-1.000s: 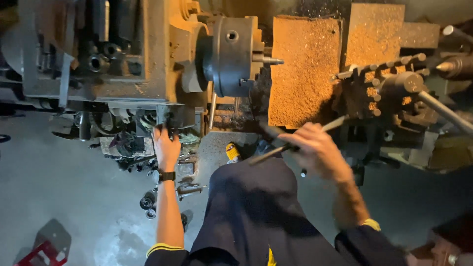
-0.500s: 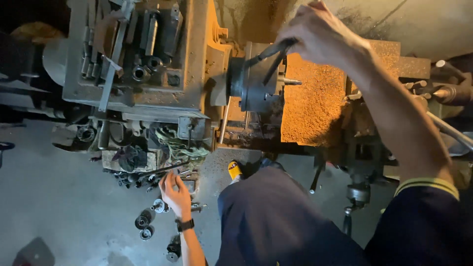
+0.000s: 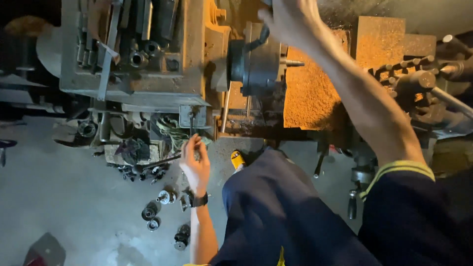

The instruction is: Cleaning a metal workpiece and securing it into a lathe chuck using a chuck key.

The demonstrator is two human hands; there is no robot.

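I stand at an old lathe. My right hand (image 3: 291,19) is raised at the top of the view, shut on a dark chuck key (image 3: 261,35) that runs down into the round grey chuck (image 3: 256,64). A short workpiece stub (image 3: 293,63) sticks out of the chuck's face. My left hand (image 3: 195,163), with a wristwatch (image 3: 199,200), reaches down in front of the machine. Its fingertips are bunched at the lower end of a thin dark lever (image 3: 191,120) on the lathe's front; whether they grip it is unclear.
Tools and sockets lie in the rusty headstock tray (image 3: 138,47). Several small metal parts (image 3: 162,197) are scattered on the grey floor. The carriage with its tool post (image 3: 414,79) stands at the right. A yellow shoe tip (image 3: 238,158) shows below the bed.
My right hand has swung from low by the carriage up to the chuck with the key. My left hand has closed its spread fingers and risen to the thin lever.
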